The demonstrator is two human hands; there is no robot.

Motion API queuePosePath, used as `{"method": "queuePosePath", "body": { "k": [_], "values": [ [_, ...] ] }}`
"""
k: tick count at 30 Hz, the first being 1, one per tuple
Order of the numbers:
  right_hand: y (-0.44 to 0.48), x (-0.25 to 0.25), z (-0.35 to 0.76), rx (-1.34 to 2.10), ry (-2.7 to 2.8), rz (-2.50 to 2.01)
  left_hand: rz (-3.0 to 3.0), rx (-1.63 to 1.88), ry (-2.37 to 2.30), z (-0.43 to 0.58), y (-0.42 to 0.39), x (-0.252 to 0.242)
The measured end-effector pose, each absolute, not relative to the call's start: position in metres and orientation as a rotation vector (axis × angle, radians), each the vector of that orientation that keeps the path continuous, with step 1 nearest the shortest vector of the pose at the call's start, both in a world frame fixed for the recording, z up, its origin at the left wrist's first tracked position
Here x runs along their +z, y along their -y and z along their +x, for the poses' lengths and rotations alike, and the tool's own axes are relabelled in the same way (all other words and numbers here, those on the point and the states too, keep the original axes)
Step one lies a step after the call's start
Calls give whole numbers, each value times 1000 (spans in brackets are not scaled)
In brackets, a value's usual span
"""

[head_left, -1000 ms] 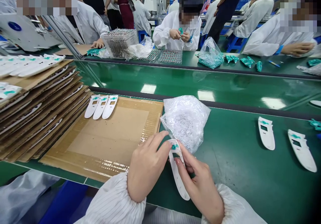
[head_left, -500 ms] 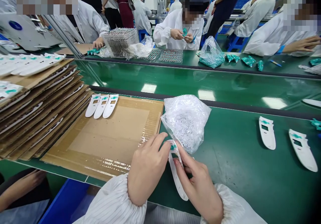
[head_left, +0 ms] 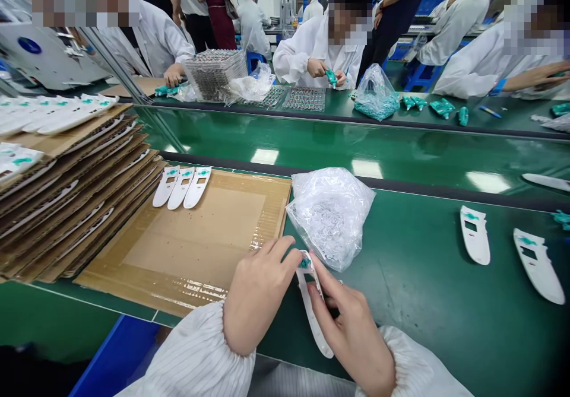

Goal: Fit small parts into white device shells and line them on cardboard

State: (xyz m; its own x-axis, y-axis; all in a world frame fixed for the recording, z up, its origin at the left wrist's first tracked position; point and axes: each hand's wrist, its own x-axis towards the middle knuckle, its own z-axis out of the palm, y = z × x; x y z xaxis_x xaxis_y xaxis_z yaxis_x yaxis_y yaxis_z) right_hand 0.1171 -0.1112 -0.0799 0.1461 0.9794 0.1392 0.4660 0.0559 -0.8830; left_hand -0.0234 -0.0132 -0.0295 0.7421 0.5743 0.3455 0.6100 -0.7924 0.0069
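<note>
A long white plastic shell [head_left: 313, 314] with a rectangular cutout and a small teal piece [head_left: 305, 263] near its top end is tilted between my hands, above the green bench. My right hand [head_left: 354, 326] grips it along the right edge, thumb on the near side. At the top end, the fingertips of my left hand [head_left: 262, 290] are closed at the shell's left edge beside the teal piece; what lies under them is hidden. Just beyond the hands sits a clear plastic bag [head_left: 332, 219] filled with small, pale pieces.
Three similar shells [head_left: 197, 187] lie on a taped cardboard sheet [head_left: 191, 248]. Stacked cardboard layers [head_left: 80, 201] holding shells rise at left. Two more shells [head_left: 474, 235] rest on the bench at right. Across a green divider, co-workers [head_left: 312, 47] handle teal parts.
My left hand has shifted slightly left and down. The shell stays between both hands, barely moved. Across the bench, a co-worker's hands and teal part have lowered.
</note>
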Motion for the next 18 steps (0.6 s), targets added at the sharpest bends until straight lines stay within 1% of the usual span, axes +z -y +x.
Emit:
{"method": "queuePosePath", "body": {
  "k": [3, 8, 12, 16, 18],
  "values": [
    [112, -80, 119, 791, 1435, -1553, -2974, -613, 1033, -28, 4, -31],
    [114, -72, 120, 910, 1360, -1511, -3453, -928, 1194, -32, -10, -25],
    [117, -64, 120, 904, 1357, -1472, -3788, -992, 1313, -35, -13, -18],
    [118, -63, 118, 851, 1364, -1483, -3879, -1143, 1536, -34, -10, -17],
    [118, -64, 117, 883, 1300, -1466, -3842, -1215, 1601, -32, -6, -19]
  ]
}}
